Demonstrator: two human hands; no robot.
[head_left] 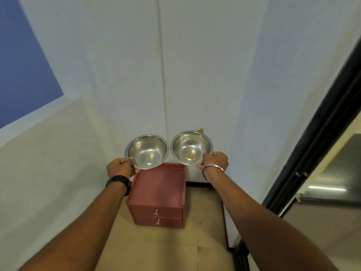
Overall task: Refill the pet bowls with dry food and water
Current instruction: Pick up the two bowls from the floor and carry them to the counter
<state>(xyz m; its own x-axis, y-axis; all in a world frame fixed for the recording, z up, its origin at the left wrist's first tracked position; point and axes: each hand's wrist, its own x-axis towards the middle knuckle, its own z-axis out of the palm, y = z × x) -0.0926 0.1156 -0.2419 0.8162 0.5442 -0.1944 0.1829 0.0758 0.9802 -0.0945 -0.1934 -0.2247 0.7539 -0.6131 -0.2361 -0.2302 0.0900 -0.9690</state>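
Note:
I hold two shiny steel pet bowls up in front of a white wall, side by side with their rims almost touching. My left hand (121, 167) grips the near rim of the left bowl (146, 151), thumb inside the edge. My right hand (214, 160) grips the near right rim of the right bowl (191, 147). Both bowls tilt toward me and show bare metal insides, with no food or water in them. Both hang in the air above a small red drawer cabinet (158, 194).
The red cabinet has a rimmed flat top and two drawers with metal knobs (156, 212), standing on a beige floor against the wall. A dark-framed glass door (320, 137) runs along the right. A low white partition (39, 163) stands at the left.

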